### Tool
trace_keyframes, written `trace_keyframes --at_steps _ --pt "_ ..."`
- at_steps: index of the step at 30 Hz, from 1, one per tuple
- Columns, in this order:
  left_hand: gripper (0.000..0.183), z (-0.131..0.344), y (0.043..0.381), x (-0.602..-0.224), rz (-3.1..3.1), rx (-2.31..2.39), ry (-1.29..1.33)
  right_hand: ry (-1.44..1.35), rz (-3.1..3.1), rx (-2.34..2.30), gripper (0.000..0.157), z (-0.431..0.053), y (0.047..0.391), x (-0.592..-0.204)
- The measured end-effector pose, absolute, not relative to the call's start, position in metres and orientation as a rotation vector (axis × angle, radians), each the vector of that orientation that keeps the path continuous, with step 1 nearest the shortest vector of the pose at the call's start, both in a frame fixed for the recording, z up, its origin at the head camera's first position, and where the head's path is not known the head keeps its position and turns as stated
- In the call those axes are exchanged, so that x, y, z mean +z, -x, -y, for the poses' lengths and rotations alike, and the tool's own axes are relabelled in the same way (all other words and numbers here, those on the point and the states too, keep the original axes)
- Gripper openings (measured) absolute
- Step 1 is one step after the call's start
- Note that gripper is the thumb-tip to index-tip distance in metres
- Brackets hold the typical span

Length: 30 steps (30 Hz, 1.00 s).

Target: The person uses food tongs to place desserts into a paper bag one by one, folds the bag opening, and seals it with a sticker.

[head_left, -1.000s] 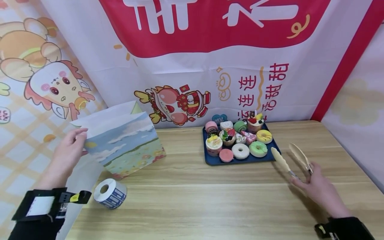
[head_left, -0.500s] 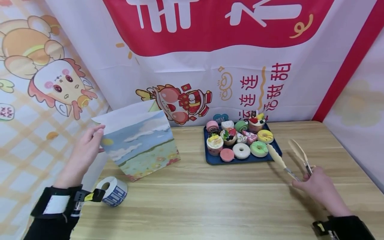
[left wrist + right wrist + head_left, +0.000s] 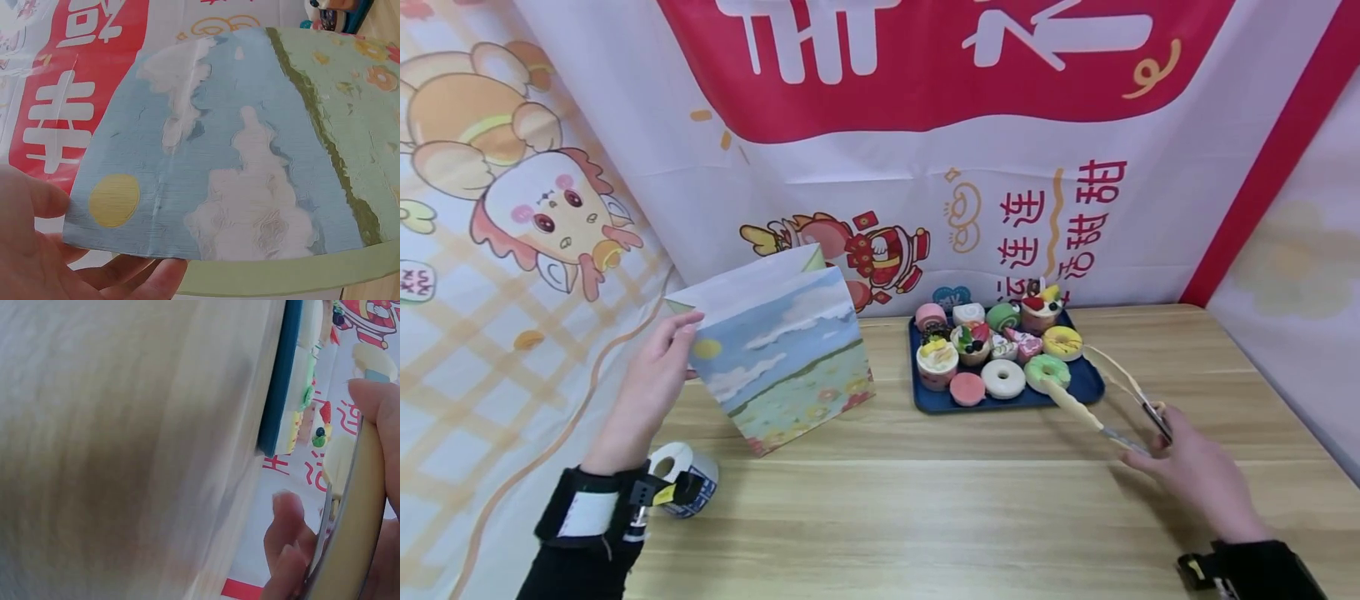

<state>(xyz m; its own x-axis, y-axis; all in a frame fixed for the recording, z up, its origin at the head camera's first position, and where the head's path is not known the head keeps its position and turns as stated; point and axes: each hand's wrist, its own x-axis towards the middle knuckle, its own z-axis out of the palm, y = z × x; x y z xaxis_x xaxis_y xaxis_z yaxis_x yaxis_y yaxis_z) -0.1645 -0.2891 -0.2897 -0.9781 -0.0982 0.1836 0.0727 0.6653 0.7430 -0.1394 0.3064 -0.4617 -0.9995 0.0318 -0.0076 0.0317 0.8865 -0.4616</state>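
Note:
My left hand (image 3: 651,387) pinches the upper left corner of a paper bag (image 3: 793,358) printed with sky, clouds and a flower meadow. In the left wrist view the thumb lies on the printed side of the bag (image 3: 250,194), fingers behind its edge. My right hand (image 3: 1202,479) grips tongs (image 3: 1078,411) with cream tips, their arms spread. One tip is at the green donut (image 3: 1037,368), the other near the yellow donut (image 3: 1063,343); contact is unclear. Both donuts sit on a blue tray (image 3: 940,407). Nothing is visibly clamped in the tongs (image 3: 362,506).
Several other toy pastries, including a white donut (image 3: 992,379) and a pink round (image 3: 967,389), fill the tray. A roll of blue-printed labels (image 3: 703,487) stands behind my left wrist. Printed cloth (image 3: 865,167) hangs along the back of the wooden table (image 3: 925,517).
My left hand has brought the bag to the right, in front of the back cloth. The tongs have swung left and forward, from beside the tray to over its right end.

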Motion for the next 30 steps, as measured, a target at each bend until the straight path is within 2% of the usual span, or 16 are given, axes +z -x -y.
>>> trace_keyframes --at_steps 8,15,17,21,26,30 --pt "0.059 0.276 0.164 -0.294 2.581 -1.297 -0.087 0.132 3.065 0.8 0.076 -0.304 0.14 -0.468" --pt "0.054 0.272 0.158 -0.291 2.593 -1.252 -0.13 0.239 3.069 0.935 0.102 -0.298 0.144 -0.466" --pt "0.054 0.272 0.156 -0.29 2.609 -1.252 -0.117 0.24 3.062 0.963 0.104 -0.296 0.145 -0.465" --pt "0.054 0.268 0.155 -0.287 2.644 -1.319 -0.083 0.196 3.026 0.996 0.097 -0.292 0.145 -0.464" --pt "0.055 0.261 0.153 -0.286 2.653 -1.396 -0.044 0.147 2.986 0.997 0.101 -0.288 0.147 -0.462" --pt "0.054 0.253 0.151 -0.287 2.638 -1.409 -0.026 0.1 2.973 0.965 0.08 -0.285 0.15 -0.461"
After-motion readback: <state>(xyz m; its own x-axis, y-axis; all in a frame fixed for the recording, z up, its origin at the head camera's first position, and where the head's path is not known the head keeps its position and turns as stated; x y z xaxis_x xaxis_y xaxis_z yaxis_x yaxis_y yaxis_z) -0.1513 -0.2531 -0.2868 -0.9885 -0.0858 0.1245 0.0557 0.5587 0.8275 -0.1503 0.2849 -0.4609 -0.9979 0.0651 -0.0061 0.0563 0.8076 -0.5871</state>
